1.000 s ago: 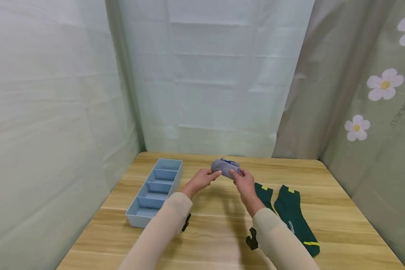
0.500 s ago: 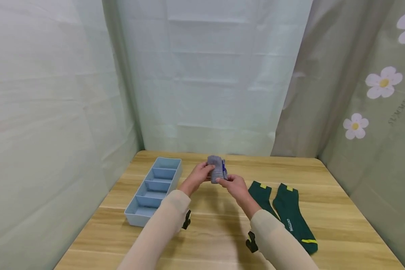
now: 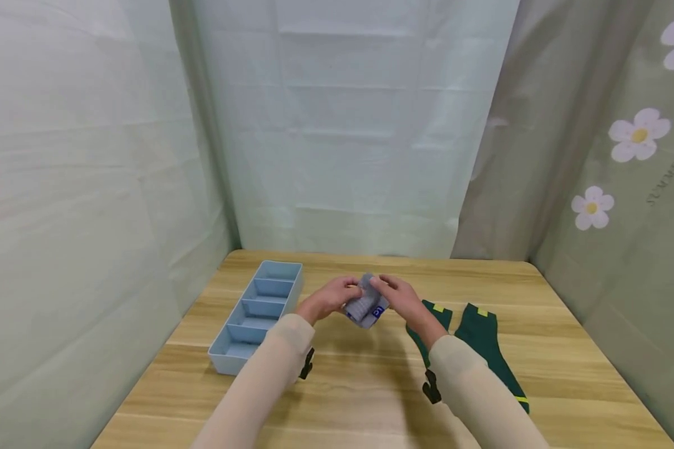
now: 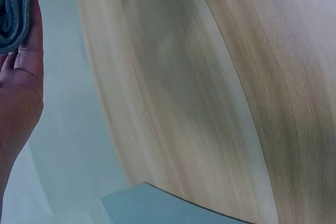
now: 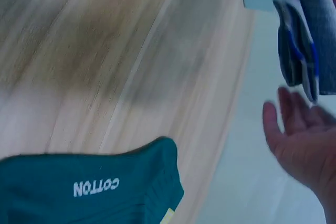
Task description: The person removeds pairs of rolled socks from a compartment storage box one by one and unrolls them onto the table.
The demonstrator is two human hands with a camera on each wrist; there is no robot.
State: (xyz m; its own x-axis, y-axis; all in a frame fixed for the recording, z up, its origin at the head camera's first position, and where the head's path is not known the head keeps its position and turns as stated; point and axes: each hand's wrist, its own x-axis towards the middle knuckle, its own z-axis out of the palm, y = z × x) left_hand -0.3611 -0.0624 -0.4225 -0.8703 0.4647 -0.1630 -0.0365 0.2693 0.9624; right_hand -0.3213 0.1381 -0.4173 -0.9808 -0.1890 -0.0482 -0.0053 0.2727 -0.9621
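Note:
A folded grey sock bundle (image 3: 365, 306) with blue marks hangs above the wooden table (image 3: 359, 386), between both hands. My left hand (image 3: 330, 298) grips its left side; the left wrist view shows the grey sock bundle (image 4: 14, 9) against the fingers. My right hand (image 3: 400, 299) lies on the bundle's right side. In the right wrist view the right hand's fingers (image 5: 294, 129) are spread and fairly straight just below the grey sock bundle (image 5: 305, 45); I cannot tell whether they touch it. Two dark green socks (image 3: 483, 340) lie flat to the right.
A light blue divider tray (image 3: 292, 299) with several empty compartments stands to the left of the hands. Pale curtains close the table in on the left, back and right. A green sock marked COTTON (image 5: 94, 187) lies below the right hand.
The grey bundle has come down a little and tilted from upright. My right hand left its pinch at the bundle's lower end and moved up beside it, fingers opened.

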